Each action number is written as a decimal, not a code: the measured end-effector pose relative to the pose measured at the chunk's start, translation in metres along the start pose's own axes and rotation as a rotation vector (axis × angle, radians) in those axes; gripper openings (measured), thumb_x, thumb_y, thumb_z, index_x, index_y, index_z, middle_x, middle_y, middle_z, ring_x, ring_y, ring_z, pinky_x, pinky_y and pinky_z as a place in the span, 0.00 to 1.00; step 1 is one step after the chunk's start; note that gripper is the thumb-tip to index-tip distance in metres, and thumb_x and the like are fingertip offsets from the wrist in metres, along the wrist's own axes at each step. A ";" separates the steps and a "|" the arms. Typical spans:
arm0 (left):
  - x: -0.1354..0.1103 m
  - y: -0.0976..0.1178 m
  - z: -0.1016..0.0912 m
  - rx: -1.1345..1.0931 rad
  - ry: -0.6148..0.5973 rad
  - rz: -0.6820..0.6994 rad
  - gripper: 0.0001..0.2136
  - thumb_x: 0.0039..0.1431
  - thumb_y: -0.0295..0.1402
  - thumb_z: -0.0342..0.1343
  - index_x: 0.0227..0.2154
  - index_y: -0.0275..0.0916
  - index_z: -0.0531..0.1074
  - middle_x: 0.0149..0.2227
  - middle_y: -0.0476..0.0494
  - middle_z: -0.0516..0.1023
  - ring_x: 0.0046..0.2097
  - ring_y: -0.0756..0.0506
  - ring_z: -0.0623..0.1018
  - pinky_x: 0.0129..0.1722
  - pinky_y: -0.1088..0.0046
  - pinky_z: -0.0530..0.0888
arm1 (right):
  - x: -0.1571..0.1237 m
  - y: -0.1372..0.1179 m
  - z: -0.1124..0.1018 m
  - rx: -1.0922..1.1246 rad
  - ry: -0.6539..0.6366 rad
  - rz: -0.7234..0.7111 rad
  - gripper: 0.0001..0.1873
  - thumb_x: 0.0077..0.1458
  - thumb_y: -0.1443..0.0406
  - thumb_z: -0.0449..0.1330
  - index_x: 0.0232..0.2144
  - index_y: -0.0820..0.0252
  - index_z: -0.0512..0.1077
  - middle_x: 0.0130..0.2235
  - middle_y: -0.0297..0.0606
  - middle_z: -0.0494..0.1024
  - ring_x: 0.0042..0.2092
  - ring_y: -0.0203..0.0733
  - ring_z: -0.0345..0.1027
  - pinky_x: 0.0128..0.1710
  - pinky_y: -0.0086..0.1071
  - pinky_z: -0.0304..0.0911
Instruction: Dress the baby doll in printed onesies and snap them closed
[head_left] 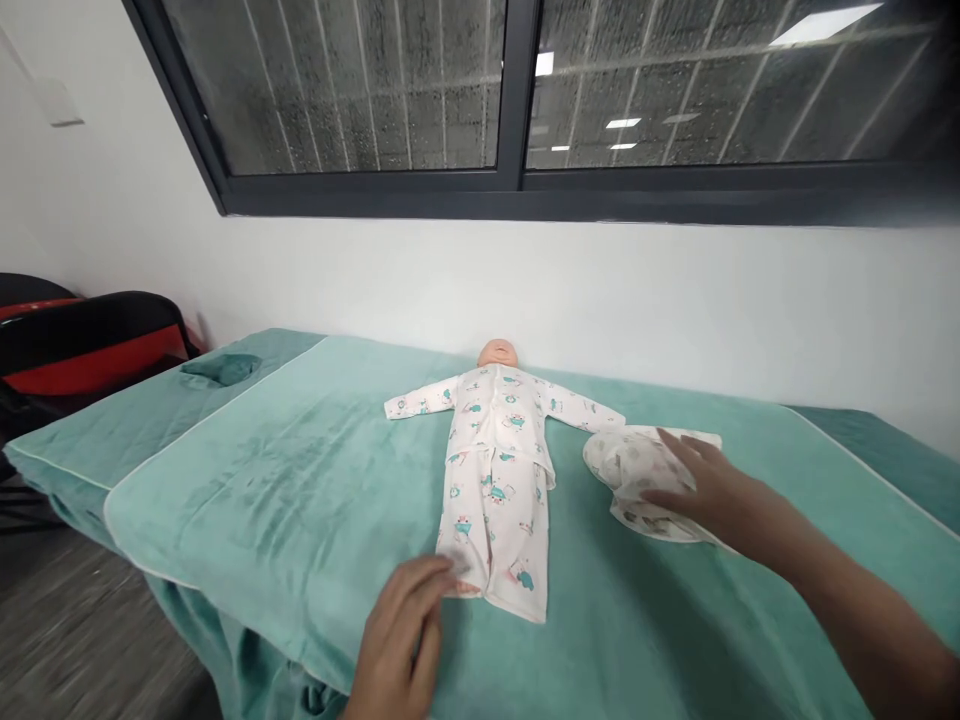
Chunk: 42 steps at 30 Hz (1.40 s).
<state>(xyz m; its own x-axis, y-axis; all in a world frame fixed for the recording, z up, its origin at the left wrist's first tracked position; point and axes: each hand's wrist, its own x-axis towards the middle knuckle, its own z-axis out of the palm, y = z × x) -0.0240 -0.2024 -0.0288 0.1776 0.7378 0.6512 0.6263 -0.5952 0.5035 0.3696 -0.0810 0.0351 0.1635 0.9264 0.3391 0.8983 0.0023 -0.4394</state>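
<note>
- One view only, head-worn, set at the near long edge of the table [300, 470].
- Looks forward and down across the table toward the white wall [675, 300] and the dark window [360, 80].
- Close range: left hand [401, 640] and right hand [712, 490] enter from the bottom edge.
- Doll [495, 450] sits mid-frame.
- Far table edge drops rightward, so the view is slightly angled.

Our left hand [401, 640], bare, seen by us only as far as the wrist, its fingers [429, 590] a little blurred, our right hand [709, 490], also bare, our right forearm [862, 610], uncovered up to the lower edge
</note>
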 end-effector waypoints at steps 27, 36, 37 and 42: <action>0.292 -0.129 0.131 -0.154 -0.088 -0.390 0.17 0.63 0.26 0.45 0.47 0.39 0.77 0.50 0.41 0.74 0.54 0.42 0.71 0.58 0.60 0.67 | 0.178 -0.155 0.174 0.542 -0.151 -0.024 0.10 0.56 0.58 0.53 0.35 0.53 0.72 0.40 0.34 0.77 0.35 0.42 0.66 0.38 0.36 0.57; 0.290 -0.128 0.130 -0.157 -0.078 -0.373 0.18 0.62 0.24 0.43 0.45 0.42 0.77 0.50 0.43 0.73 0.54 0.42 0.70 0.58 0.60 0.67 | 0.180 -0.152 0.180 0.663 -0.124 -0.067 0.13 0.57 0.57 0.52 0.41 0.53 0.71 0.43 0.36 0.77 0.40 0.44 0.67 0.45 0.40 0.60; 0.290 -0.128 0.130 -0.163 -0.073 -0.372 0.18 0.62 0.23 0.43 0.45 0.42 0.77 0.50 0.43 0.74 0.54 0.42 0.71 0.58 0.60 0.67 | 0.180 -0.151 0.181 0.691 -0.118 -0.075 0.13 0.57 0.57 0.52 0.41 0.53 0.71 0.42 0.36 0.77 0.40 0.44 0.67 0.45 0.40 0.60; 0.289 -0.128 0.131 -0.169 -0.055 -0.384 0.17 0.62 0.24 0.44 0.45 0.41 0.76 0.50 0.43 0.73 0.54 0.43 0.70 0.58 0.61 0.66 | 0.180 -0.150 0.184 0.746 -0.121 -0.090 0.13 0.57 0.58 0.52 0.41 0.55 0.71 0.39 0.37 0.76 0.36 0.42 0.66 0.41 0.39 0.61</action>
<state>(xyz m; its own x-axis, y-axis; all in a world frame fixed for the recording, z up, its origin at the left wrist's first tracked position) 0.0466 0.1289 0.0208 -0.0013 0.9292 0.3696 0.5220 -0.3146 0.7928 0.1893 0.1540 0.0092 0.0185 0.9453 0.3256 0.3852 0.2937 -0.8748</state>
